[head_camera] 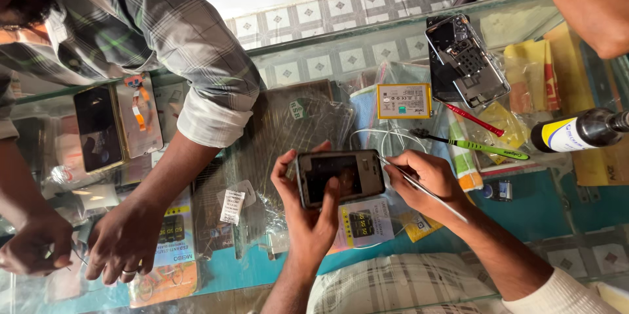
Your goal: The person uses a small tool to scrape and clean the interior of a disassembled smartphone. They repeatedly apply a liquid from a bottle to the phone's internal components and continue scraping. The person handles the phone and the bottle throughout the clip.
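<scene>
I see the phone (340,176) lying lengthwise above the glass counter (367,52), just off its near edge. My left hand (308,212) comes up from 6 o'clock, wrist bent, fingers clamped round the phone's left end with the thumb across its dark screen. My right hand (426,176) sits at the phone's 3 o'clock, fingers pinched together on thin tweezers (419,186) whose tip meets the phone's right edge. Little free room: a packet (363,222) lies right below. At 9 o'clock another person's hand (124,242) presses the glass. Toward 1 o'clock lie a green screwdriver (475,146), a yellow battery (404,101) and an opened phone (466,58).
</scene>
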A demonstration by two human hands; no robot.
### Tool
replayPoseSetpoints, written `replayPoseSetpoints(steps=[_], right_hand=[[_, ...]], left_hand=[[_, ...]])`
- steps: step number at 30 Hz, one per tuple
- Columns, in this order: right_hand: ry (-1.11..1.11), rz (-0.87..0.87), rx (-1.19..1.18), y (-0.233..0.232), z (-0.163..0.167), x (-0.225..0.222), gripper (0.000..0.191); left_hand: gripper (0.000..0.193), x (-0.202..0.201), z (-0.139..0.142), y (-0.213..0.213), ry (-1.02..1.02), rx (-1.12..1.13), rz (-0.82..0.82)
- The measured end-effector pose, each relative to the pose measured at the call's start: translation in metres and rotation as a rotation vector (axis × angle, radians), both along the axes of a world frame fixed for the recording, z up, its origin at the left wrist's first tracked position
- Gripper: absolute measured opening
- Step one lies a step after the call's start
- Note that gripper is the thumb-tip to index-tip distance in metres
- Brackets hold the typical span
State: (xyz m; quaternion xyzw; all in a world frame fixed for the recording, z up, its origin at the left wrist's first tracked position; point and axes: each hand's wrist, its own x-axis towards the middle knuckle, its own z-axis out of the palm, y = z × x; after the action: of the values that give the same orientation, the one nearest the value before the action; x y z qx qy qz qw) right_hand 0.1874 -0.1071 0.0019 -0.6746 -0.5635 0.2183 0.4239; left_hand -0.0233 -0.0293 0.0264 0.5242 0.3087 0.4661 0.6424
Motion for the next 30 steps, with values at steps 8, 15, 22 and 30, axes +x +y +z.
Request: replayPoseSetpoints(steps=[8,15,22,30], right_hand=[[0.006,0.019,0.031,-0.001,-0.006,-0.001,0.015],[-0.065,0.04,-0.011,0.0,-0.006,-0.001,0.015],[-0.044,0.084,0.033,0.002,-0.006,-0.001,0.017],[-0.07,0.012,-0.017,0.002,-0.006,-0.002,0.011]], left_hand=[[0.059,-0.011,-0.016,0.002,-0.037,-0.034,0.074],[0.058,-0.011,-0.021,0.001,-0.034,-0.059,0.07],[0.057,-0.011,-0.019,0.0,-0.026,-0.031,0.064],[0.054,-0.009,-0.012,-0.001,0.041,0.018,0.064]])
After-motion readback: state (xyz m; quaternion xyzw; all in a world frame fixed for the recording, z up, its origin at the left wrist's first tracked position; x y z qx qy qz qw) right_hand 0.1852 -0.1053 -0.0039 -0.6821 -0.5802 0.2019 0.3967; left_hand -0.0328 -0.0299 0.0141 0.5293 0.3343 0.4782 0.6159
